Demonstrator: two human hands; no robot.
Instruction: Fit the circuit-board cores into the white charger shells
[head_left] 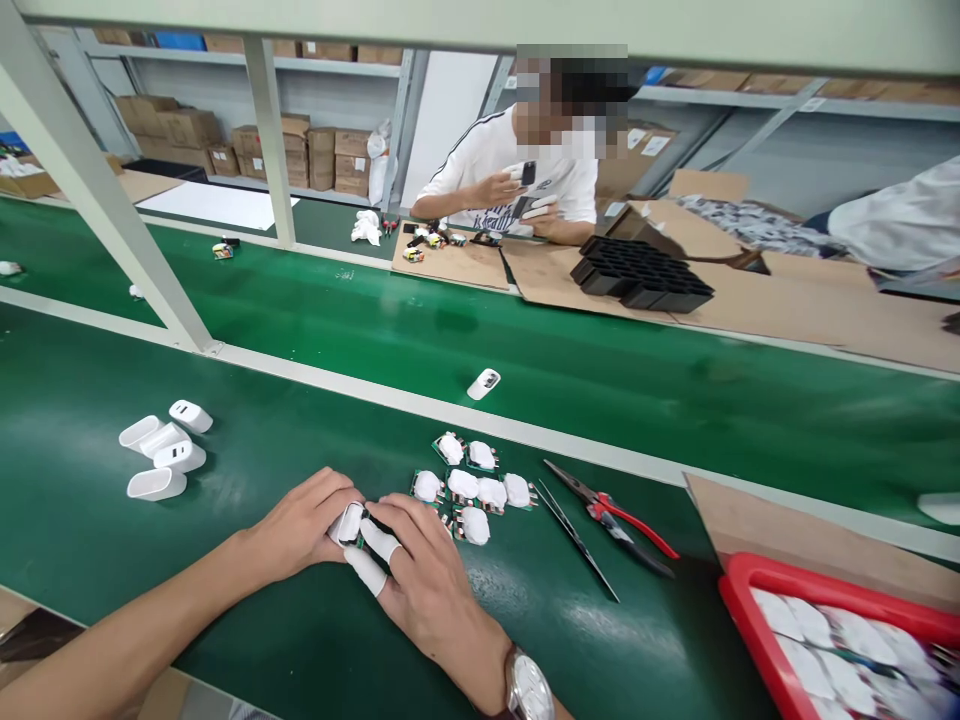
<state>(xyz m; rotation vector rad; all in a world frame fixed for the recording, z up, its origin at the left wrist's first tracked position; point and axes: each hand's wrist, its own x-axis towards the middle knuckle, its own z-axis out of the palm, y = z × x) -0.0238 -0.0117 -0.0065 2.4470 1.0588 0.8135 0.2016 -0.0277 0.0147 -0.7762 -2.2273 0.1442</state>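
Note:
My left hand (309, 522) is wrapped round a white charger housing (346, 522), its open end turned to the right. My right hand (424, 555), with white covers on two fingers, pinches a small circuit board (352, 543) at that opening; the fingers hide much of it, and how deep it sits I cannot tell. Just beyond the right hand lie several circuit boards topped with white pads (462, 485). Tweezers (577, 540) and red-and-black long-nose pliers (611, 512) rest to their right. Several white housings (166, 445) stand or lie off to the left.
A red tray (739, 590) of padded boards sits at the lower right on cardboard. Past a pale rail (360, 392), a green conveyor belt (337, 310) carries a white housing (484, 384). Across it, a co-worker (517, 180) holds dark parts near black trays (641, 275). A slanted post (112, 180) rises left.

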